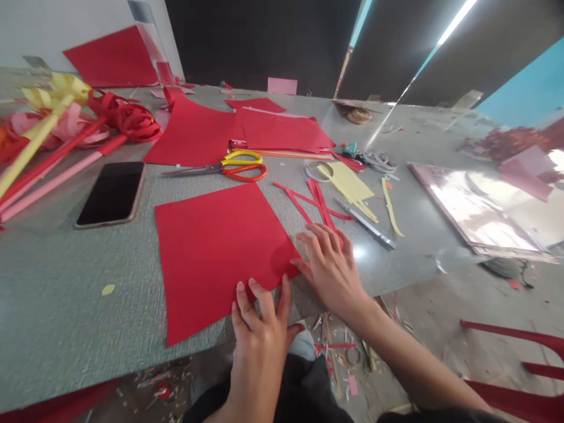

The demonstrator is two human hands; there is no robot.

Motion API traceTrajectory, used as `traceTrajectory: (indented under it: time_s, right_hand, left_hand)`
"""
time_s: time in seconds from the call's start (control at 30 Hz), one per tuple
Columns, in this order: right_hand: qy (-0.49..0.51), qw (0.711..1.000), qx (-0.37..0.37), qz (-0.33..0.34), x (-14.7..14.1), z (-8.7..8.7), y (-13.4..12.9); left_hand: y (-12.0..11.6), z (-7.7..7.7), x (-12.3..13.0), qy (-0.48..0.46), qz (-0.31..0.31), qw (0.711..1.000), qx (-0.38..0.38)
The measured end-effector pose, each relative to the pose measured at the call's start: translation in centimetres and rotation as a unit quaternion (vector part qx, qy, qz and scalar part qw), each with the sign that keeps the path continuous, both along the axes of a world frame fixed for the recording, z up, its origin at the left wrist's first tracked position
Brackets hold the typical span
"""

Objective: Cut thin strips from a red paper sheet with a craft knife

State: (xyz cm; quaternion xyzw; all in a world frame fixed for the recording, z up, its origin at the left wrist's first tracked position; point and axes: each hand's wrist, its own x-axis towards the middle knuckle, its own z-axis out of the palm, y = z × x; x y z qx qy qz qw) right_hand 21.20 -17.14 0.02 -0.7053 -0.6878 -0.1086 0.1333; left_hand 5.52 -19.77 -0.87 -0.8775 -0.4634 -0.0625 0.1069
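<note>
A red paper sheet (215, 252) lies flat near the table's front edge. My left hand (262, 335) rests at its lower edge, fingers spread with their tips on the paper. Beside the sheet's right corner is my right hand (332, 267), its thumb touching that corner and its other fingers apart and bent over the table, close to thin red paper strips (321, 205). Scissors (221, 168) with yellow and orange handles lie just behind the sheet. A slim silver craft knife (366, 224) sits beyond my right hand, near a pale yellow paper piece (352, 181).
A phone (112, 194) lies left of the sheet. Farther left are paper-wrapped sticks (66, 158) with curled ribbons. More red paper (282, 130) is stacked behind. A tape roll (312, 178) and a clear plastic packet (471, 205) lie rightward. A red chair (513, 335) stands at lower right.
</note>
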Motion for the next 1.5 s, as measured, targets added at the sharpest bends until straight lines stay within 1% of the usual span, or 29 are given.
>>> traceTrajectory:
  time_s: [0.1, 0.17, 0.23, 0.3, 0.33, 0.37, 0.43, 0.47, 0.53, 0.6, 0.63, 0.7, 0.77, 0.8, 0.87, 0.93, 1.0, 1.1, 1.17, 1.2, 1.23, 1.3, 1.33, 1.37, 1.43, 1.47, 1.5]
  right_hand:
    - [-0.007, 0.999, 0.022, -0.022, 0.7, -0.2, -0.2]
    - [0.003, 0.999, 0.050, -0.011, 1.2, -0.3, -0.3]
    - [0.032, 0.995, 0.095, -0.008, 1.5, -0.2, -0.6]
    - [0.071, 0.989, 0.127, 0.000, 1.6, 0.0, -1.1]
    - [0.087, 0.989, 0.122, 0.020, 1.5, 0.1, -1.3]
    - [0.096, 0.989, 0.102, 0.054, 1.3, 0.3, -1.6]
    - [0.100, 0.986, 0.037, 0.131, 0.6, 0.5, -2.0]
    - [0.095, 0.983, 0.006, 0.156, 0.3, 0.6, -2.2]
    - [0.082, 0.981, -0.034, 0.170, -0.3, 0.6, -2.2]
    - [0.072, 0.981, -0.054, 0.172, -0.5, 0.5, -1.9]
    - [0.069, 0.979, -0.063, 0.180, -0.4, 0.4, -1.5]
    - [0.065, 0.975, -0.075, 0.198, -0.2, 0.3, -0.3]
    - [0.059, 0.971, -0.083, 0.215, 0.1, 0.1, 1.3]
    - [0.053, 0.968, -0.087, 0.230, 0.2, -0.1, 2.2]
    - [0.036, 0.958, -0.089, 0.269, 0.3, -0.4, 4.0]
    - [0.028, 0.949, -0.090, 0.302, 0.2, -0.9, 5.5]
    - [0.041, 0.944, -0.092, 0.316, 0.1, -1.3, 6.8]
    - [0.114, 0.935, -0.089, 0.323, 0.1, -1.2, 8.3]
    - [0.169, 0.934, -0.058, 0.310, 0.6, -0.4, 8.9]
    - [0.192, 0.937, -0.029, 0.290, 1.1, 0.1, 8.8]
    - [0.216, 0.942, 0.015, 0.256, 1.8, 0.7, 8.6]
    - [0.246, 0.950, 0.098, 0.167, 3.9, 1.5, 7.4]
    - [0.244, 0.954, 0.121, 0.122, 5.2, 1.7, 6.4]
    - [0.235, 0.961, 0.130, 0.066, 6.6, 1.5, 5.3]
    - [0.190, 0.969, 0.145, -0.058, 9.3, 0.7, 3.0]
    - [0.152, 0.973, 0.135, -0.111, 10.4, 0.1, 1.9]
    - [0.118, 0.976, 0.109, -0.149, 11.4, -0.5, 1.0]
  left_hand:
    - [-0.3, -0.1, 0.0, 0.045, 0.005, 0.999, 0.000]
    - [-0.5, -0.4, -0.2, 0.067, 0.008, 0.998, -0.006]
    - [-0.7, -0.6, -0.5, 0.061, 0.004, 0.998, -0.010]
    - [-0.7, -0.4, -0.8, 0.044, -0.005, 0.999, -0.007]
    - [-0.7, -0.2, -0.7, 0.038, -0.004, 0.999, -0.005]
    - [-0.6, 0.2, -0.6, 0.034, -0.003, 0.999, -0.006]
    - [-0.3, 1.0, -0.1, 0.031, 0.001, 0.999, -0.017]
    - [-0.3, 1.5, 0.2, 0.032, 0.000, 0.999, -0.027]
    - [-0.2, 2.1, 0.7, 0.031, -0.007, 0.999, -0.044]
    - [-0.2, 2.4, 0.8, 0.026, -0.021, 0.998, -0.051]
    - [-0.1, 2.5, 0.6, 0.021, -0.036, 0.998, -0.054]
    - [0.4, 2.9, 0.0, 0.017, -0.087, 0.993, -0.073]
    - [1.6, 3.6, -1.0, 0.020, -0.151, 0.982, -0.112]
    - [2.5, 4.1, -1.5, 0.021, -0.174, 0.976, -0.131]
    - [5.0, 5.1, -2.2, 0.018, -0.183, 0.969, -0.167]
    - [7.8, 5.6, -2.7, -0.008, -0.188, 0.964, -0.189]
    - [10.5, 5.4, -2.7, -0.047, -0.200, 0.965, -0.160]
    - [13.6, 4.2, -2.1, -0.086, -0.219, 0.968, -0.082]
    - [14.7, 3.2, -1.6, -0.110, -0.215, 0.969, -0.056]
    - [15.0, 2.7, -1.5, -0.118, -0.214, 0.968, -0.051]
    - [15.1, 2.4, -1.5, -0.121, -0.215, 0.968, -0.053]
    - [15.2, 1.9, -1.8, -0.106, -0.221, 0.967, -0.067]
    - [15.2, 1.8, -2.0, -0.090, -0.222, 0.968, -0.077]
    - [15.1, 1.7, -2.1, -0.073, -0.220, 0.969, -0.087]
    - [15.2, 1.6, -2.4, -0.046, -0.204, 0.973, -0.099]
    - [15.3, 1.6, -2.4, -0.039, -0.192, 0.976, -0.099]
    - [15.4, 1.6, -2.3, -0.036, -0.180, 0.978, -0.096]
